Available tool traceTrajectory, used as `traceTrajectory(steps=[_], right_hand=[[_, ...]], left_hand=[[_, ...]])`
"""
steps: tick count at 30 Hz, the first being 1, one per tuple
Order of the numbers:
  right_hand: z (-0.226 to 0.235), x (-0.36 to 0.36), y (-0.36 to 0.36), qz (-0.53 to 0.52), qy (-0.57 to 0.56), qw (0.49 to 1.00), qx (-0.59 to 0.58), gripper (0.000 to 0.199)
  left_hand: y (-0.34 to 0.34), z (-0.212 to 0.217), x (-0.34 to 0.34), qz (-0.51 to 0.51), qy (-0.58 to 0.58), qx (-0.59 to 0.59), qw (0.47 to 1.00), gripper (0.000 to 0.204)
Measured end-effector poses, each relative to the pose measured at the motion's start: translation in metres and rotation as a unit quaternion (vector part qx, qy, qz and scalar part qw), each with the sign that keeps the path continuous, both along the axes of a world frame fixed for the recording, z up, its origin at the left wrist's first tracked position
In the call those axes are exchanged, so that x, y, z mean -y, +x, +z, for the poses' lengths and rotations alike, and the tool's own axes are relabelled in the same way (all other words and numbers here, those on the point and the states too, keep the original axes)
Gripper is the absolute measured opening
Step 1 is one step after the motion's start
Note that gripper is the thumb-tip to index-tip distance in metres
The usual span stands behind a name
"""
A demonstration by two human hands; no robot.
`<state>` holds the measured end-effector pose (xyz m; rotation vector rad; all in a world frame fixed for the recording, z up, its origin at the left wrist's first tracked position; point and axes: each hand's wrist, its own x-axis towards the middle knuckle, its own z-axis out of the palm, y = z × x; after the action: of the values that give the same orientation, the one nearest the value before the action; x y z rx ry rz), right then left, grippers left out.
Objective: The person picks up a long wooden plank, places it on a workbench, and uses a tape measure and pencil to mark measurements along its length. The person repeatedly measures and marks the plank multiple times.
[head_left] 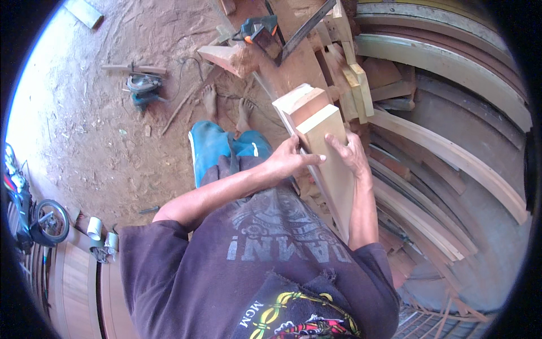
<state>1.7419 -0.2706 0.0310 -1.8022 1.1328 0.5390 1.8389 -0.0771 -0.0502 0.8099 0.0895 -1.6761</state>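
A pale wooden board [328, 161] stretches away from my body, its square-cut far end lying against a lighter wood piece [305, 103] on the reddish-brown bench. My left hand [289, 158] grips the board's left edge, one finger stretched across its face. On the opposite edge is my right hand [350, 153], its thumb pressed on the face and its other fingers wrapped round the side, partly hidden. Beyond the board, a black, teal and orange tool [259, 35] rests on the bench beside a long dark metal strip [307, 31].
Stacked long planks [446, 147] crowd the right side. On the dusty floor at the left sits a circular saw [144, 87] with a cord near it. Bare feet [244, 116] show beside the bench. A motorbike [42, 217] and white cylinders [95, 228] stand at the lower left.
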Motion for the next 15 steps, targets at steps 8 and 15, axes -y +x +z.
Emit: traceTrajectory(steps=[8, 15], right_hand=[[-0.011, -0.009, 0.001, -0.033, -0.015, 0.996, 0.087, 0.063], [-0.037, -0.023, -0.016, -0.016, -0.217, 0.968, 0.125, 0.085]], left_hand=[[0.018, -0.013, 0.0, -0.06, -0.062, 0.01, 0.996, 0.073], [0.087, -0.021, -0.018, -0.305, -0.146, 0.418, 0.843, 0.059]])
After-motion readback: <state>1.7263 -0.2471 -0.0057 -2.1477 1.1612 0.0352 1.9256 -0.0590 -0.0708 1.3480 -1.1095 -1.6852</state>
